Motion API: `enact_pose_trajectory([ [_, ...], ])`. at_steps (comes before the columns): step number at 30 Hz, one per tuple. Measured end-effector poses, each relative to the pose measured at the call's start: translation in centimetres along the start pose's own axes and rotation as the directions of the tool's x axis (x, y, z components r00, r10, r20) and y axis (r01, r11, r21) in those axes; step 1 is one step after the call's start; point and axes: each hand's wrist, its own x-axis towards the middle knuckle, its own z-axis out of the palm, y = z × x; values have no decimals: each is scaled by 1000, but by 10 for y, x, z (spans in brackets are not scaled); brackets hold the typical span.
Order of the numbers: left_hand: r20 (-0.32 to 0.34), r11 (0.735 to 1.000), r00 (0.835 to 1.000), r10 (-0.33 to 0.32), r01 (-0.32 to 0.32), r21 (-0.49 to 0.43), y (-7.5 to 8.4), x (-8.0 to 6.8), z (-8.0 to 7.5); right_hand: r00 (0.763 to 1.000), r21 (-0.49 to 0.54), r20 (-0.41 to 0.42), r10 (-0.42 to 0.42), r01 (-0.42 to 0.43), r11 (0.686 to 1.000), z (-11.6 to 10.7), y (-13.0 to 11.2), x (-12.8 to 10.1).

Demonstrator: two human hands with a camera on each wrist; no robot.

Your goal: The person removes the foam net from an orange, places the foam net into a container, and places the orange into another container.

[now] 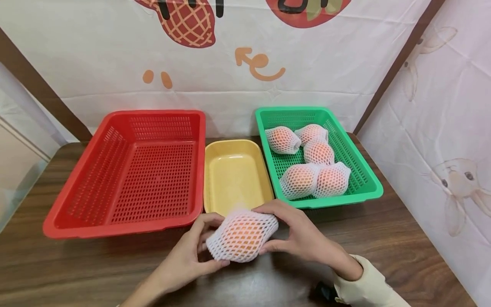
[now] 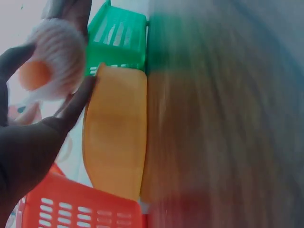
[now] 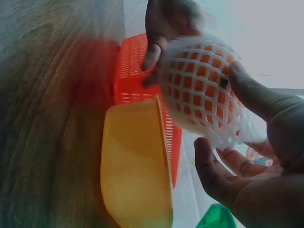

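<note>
Two hands hold one fruit (image 1: pixel 242 238) between them, wrapped in a white foam net (image 1: pixel 270 224), above the desk (image 1: pixel 387 243) at the near end of the yellow tray (image 1: pixel 238 175). The left hand (image 1: pixel 186 257) is clamped on the netted fruit at its left end, fingers behind and thumb along the near lower edge. The right hand (image 1: pixel 303 236) pinches the other end, fingers over the top and thumb below, near the net's gathered tip. In the left wrist view, a bare orange patch of the fruit shows at the net's end; in the right wrist view, a small dark spot shows near the right thumb.

The tray stands between the red basket (image 1: pixel 126 231), on the left, and the green basket (image 1: pixel 374 192), on the right. Five netted fruits (image 1: pixel 331 181) lie in the green basket: one at the back left, one at the back right with another touching it in front, and two side by side at the near end.

A pale sleeve (image 1: pixel 364 279) covers the right forearm, with a dark object (image 1: pixel 325 293) beside it, too little seen to identify. Behind the desk hangs a printed white cloth (image 1: pixel 226 102); rabbits (image 1: pixel 458 179) are printed on the right side.
</note>
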Motion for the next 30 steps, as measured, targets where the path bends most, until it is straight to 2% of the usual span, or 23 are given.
enact_pose_trajectory([
  [3,65,988,994,-87,78,131,1,-2,-1,999,-2,11,-45,45,999,5,3,-1],
  [5,70,966,991,-111,91,242,2,-2,0,999,8,18,-51,51,999,9,4,-1],
  [8,16,919,990,-137,121,375,4,-1,4,999,1,23,-49,49,999,16,4,-1],
  [10,-24,894,991,-133,131,428,5,1,6,999,-1,17,-45,45,999,20,3,-1],
  [13,-60,879,990,-124,138,457,5,3,10,999,-12,-5,-54,54,998,24,2,-1],
  [16,-61,867,994,-91,109,487,3,4,13,997,-4,-39,-73,73,997,27,2,0],
  [21,-42,863,999,19,5,505,-3,5,14,994,7,-60,-88,89,996,30,2,2],
  [24,-43,865,997,62,-33,501,-7,5,13,994,4,-79,-80,81,997,32,3,1],
  [27,-44,866,997,59,-29,500,-8,3,10,994,11,-101,-47,48,999,37,4,-2],
  [30,-28,868,999,23,-6,496,-9,1,7,994,29,-104,14,-11,1000,42,5,-6],
])
